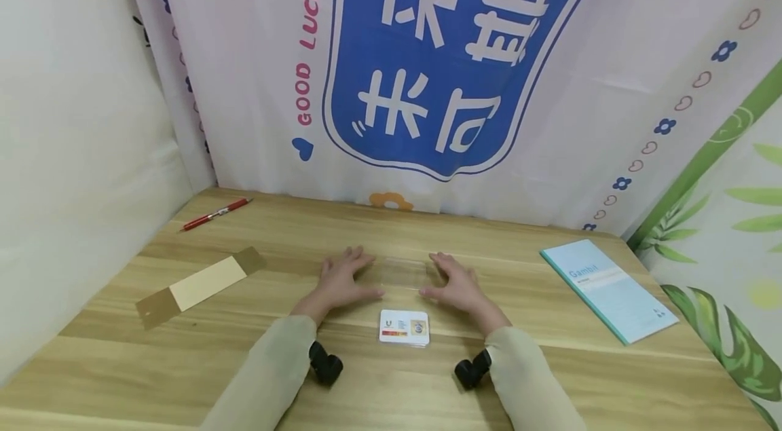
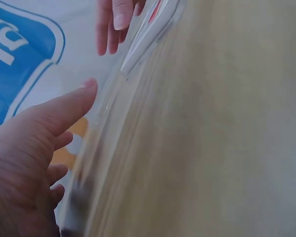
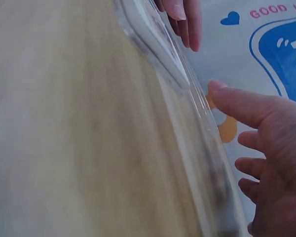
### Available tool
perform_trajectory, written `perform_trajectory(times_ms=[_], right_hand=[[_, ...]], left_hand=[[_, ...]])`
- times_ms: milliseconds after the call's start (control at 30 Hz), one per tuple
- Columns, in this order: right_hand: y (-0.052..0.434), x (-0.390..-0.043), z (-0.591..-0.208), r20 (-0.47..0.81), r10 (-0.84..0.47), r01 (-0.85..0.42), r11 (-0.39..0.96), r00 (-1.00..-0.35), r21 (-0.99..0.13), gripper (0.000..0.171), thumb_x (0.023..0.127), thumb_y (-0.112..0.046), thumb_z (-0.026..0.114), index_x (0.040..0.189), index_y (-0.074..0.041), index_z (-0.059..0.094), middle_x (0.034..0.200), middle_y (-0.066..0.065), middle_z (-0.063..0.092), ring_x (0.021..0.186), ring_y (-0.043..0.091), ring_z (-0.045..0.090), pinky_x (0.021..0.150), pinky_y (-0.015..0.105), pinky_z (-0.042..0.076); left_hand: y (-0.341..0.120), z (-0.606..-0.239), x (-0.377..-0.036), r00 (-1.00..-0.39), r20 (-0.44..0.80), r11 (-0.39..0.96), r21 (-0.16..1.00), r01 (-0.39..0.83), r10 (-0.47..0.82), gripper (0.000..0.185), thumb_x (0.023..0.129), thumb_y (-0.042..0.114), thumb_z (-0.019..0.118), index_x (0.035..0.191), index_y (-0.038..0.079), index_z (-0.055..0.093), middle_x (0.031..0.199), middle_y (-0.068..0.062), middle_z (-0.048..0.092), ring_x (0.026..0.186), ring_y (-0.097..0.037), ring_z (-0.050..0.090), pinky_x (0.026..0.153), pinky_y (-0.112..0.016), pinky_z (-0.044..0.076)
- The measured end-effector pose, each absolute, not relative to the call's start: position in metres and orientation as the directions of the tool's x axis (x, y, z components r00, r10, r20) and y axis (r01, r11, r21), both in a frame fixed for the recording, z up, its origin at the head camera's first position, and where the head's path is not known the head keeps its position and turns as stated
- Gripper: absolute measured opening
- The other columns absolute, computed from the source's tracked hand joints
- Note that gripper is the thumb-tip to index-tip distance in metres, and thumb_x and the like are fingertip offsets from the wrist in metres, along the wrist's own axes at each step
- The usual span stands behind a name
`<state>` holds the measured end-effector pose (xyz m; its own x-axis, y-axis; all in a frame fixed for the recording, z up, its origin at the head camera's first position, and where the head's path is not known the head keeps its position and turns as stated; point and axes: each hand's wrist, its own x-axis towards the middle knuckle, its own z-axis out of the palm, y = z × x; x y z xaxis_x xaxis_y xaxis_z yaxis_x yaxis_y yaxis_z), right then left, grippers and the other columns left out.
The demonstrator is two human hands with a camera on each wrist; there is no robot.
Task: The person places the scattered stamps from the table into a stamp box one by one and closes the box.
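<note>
The clear plastic case (image 1: 397, 273) lay on the desk (image 1: 550, 377) between my left hand (image 1: 339, 282) and right hand (image 1: 458, 285). Each grip was spread, fingers at its ends. I judged it light, stiff and slippery, best held by the side edges.

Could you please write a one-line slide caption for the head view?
Left hand and right hand flank a clear plastic case on the wooden table, card stack just behind.
</note>
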<state>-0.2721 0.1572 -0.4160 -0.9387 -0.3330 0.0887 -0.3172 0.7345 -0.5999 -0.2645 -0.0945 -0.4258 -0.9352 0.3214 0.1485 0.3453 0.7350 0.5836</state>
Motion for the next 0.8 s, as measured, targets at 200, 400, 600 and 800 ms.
perform_trajectory(times_ms=[200,400,600,800], right_hand=[[0.155,-0.278,-0.420,0.026,-0.329,-0.294,0.804,-0.944,-0.517,0.079,0.070,-0.052,0.062,0.131,-0.011,0.036,0.138,0.013,0.023,0.127,0.030,0.012,0.093,0.059,-0.004],[0.152,-0.278,-0.421,0.023,-0.302,-0.270,0.812,-0.953,-0.517,0.070,0.070,-0.051,0.062,0.128,-0.016,0.043,0.139,0.013,0.022,0.126,0.032,0.010,0.092,0.060,-0.005],[0.153,-0.278,-0.422,0.032,-0.294,-0.265,0.802,-0.955,-0.536,0.064,0.070,-0.048,0.065,0.124,-0.019,0.048,0.138,0.012,0.025,0.126,0.034,0.011,0.091,0.060,-0.005],[0.153,-0.274,-0.417,0.051,-0.303,-0.270,0.747,-0.952,-0.608,0.064,0.068,-0.044,0.068,0.123,-0.017,0.049,0.136,0.011,0.030,0.124,0.033,0.020,0.092,0.060,-0.004]], left_hand=[[-0.086,-0.427,-0.274,-0.953,0.071,0.807,0.514,0.289,0.296,0.078,0.066,0.058,0.061,0.130,0.019,0.040,0.140,-0.016,0.015,0.127,-0.035,0.004,0.092,-0.058,-0.009],[-0.080,-0.424,-0.275,-0.960,0.042,0.834,0.486,0.262,0.277,0.068,0.069,0.058,0.059,0.127,0.023,0.045,0.140,-0.018,0.014,0.126,-0.037,0.003,0.090,-0.062,-0.007],[-0.078,-0.424,-0.275,-0.963,0.044,0.825,0.507,0.251,0.266,0.063,0.070,0.055,0.060,0.124,0.024,0.049,0.140,-0.018,0.015,0.126,-0.037,0.004,0.090,-0.061,-0.008],[-0.082,-0.424,-0.269,-0.956,0.092,0.770,0.573,0.279,0.278,0.063,0.070,0.052,0.062,0.123,0.021,0.050,0.138,-0.019,0.021,0.125,-0.038,0.008,0.092,-0.058,-0.008]])
